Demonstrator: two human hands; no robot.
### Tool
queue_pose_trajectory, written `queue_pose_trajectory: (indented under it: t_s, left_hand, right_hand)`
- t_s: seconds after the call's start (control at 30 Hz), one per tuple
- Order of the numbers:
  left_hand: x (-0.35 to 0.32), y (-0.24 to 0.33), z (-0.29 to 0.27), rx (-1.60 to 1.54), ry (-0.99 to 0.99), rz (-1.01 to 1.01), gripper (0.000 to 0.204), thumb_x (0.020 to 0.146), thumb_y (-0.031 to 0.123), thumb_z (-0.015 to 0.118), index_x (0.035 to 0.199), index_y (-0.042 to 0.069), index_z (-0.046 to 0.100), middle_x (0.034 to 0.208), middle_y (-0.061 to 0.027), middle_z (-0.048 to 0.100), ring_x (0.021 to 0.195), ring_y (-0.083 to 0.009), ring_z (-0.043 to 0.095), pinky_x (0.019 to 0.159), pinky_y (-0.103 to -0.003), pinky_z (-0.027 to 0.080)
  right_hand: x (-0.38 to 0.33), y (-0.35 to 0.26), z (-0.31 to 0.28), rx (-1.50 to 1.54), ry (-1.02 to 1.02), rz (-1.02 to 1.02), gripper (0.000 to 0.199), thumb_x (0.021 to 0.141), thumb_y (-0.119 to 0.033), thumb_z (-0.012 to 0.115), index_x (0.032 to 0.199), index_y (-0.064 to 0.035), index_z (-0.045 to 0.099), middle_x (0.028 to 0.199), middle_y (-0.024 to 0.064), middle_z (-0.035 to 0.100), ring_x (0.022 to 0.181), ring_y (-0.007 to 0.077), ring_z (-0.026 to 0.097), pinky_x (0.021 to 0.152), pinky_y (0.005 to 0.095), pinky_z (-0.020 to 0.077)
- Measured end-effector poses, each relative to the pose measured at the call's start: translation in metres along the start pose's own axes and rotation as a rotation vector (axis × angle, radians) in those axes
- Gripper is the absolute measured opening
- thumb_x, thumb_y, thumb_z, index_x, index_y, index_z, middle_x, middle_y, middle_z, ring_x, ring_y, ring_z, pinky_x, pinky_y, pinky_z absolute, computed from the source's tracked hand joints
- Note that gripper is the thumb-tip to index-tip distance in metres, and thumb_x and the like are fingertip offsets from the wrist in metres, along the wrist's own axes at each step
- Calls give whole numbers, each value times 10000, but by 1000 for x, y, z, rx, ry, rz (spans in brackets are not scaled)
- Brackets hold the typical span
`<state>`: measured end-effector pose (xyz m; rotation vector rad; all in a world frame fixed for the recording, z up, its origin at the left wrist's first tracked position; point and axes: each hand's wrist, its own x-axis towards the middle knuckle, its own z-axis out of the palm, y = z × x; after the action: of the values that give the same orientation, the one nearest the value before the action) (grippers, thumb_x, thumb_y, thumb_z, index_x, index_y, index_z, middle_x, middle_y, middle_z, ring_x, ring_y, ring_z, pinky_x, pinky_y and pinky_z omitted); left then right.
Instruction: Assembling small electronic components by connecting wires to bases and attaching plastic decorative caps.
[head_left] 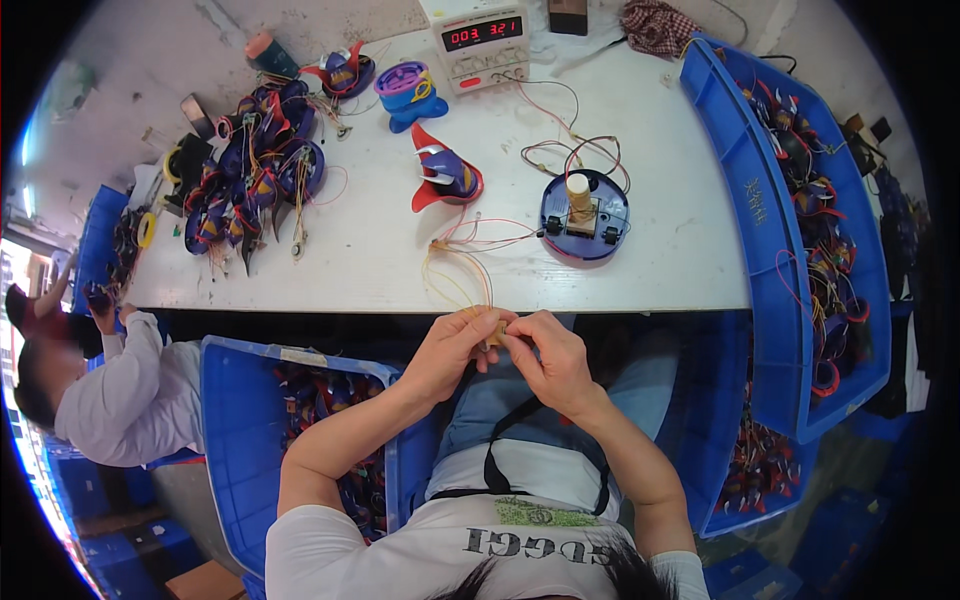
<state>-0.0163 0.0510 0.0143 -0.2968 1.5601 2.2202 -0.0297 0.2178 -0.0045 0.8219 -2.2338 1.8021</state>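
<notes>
Small tan block-like piece (499,337) held at the fingertips, to be handled lightly

The piece is held just off the near edge of the white flat-topped table (350,280), above the lap. It is clamped between the thumb and fingers of the bare left hand (450,348); the thumb and forefinger of the bare right hand (556,362) also appear to be closed on it.

Little weight and a stiff body are to be expected, and the thin, flexible red, yellow and dark wires (480,268) are judged the fragile part. A hold is best taken on the piece's sides, with no pull put on the wires.

Only a small tan patch is seen; its outline and any wire joints are covered by fingers. The wires are looped loosely over the table edge, near the red-and-purple winged plastic shell (452,178).
</notes>
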Motion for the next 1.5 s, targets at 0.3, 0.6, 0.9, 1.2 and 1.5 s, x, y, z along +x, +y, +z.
queue_pose_trajectory:
  t_s: [0.3, 0.6, 0.9, 1.2, 1.5]
  left_hand:
    - [3, 3, 3, 17, 39, -18, 274, 970, 239, 536, 1050, 3, 651, 801, -42, 632, 628, -69, 529, 518, -167, 406]
    - [3, 3, 4, 33, 41, -1, 258, 964, 220, 536, 1038, 1, 652, 790, -47, 634, 624, -68, 531, 513, -166, 409]
    - [8, 6, 1, 68, 79, -12, 259, 959, 219, 541, 1021, -8, 650, 787, -56, 632, 613, -77, 532, 510, -170, 420]
    - [46, 57, -13, 301, 138, 106, 322, 948, 242, 552, 1088, -42, 610, 857, -83, 615, 694, -153, 586, 660, -244, 509]
    - [-1, 81, -22, 996, 165, 119, 222, 876, 160, 618, 956, -46, 597, 865, -103, 597, 784, -192, 556, 660, -251, 446]
  right_hand:
    - [3, -1, -1, -17, 24, -35, 171, 765, 101, 627, 911, 20, 597, 819, 78, 589, 645, 186, 502, 574, 256, 424]
    - [0, 6, 1, -70, 8, -77, 187, 784, 78, 617, 957, 12, 592, 845, 96, 585, 641, 207, 520, 572, 281, 442]
    - [6, 8, 5, -60, -5, -57, 184, 778, 87, 628, 945, 16, 599, 843, 88, 578, 656, 191, 516, 581, 263, 436]
    - [21, -13, -40, -160, 70, 104, 183, 822, 3, 648, 996, 13, 592, 883, 79, 568, 670, 159, 509, 616, 247, 442]
    - [65, -9, -91, -295, 174, 99, 146, 858, -51, 632, 984, 15, 600, 882, 63, 572, 678, 139, 502, 633, 230, 430]
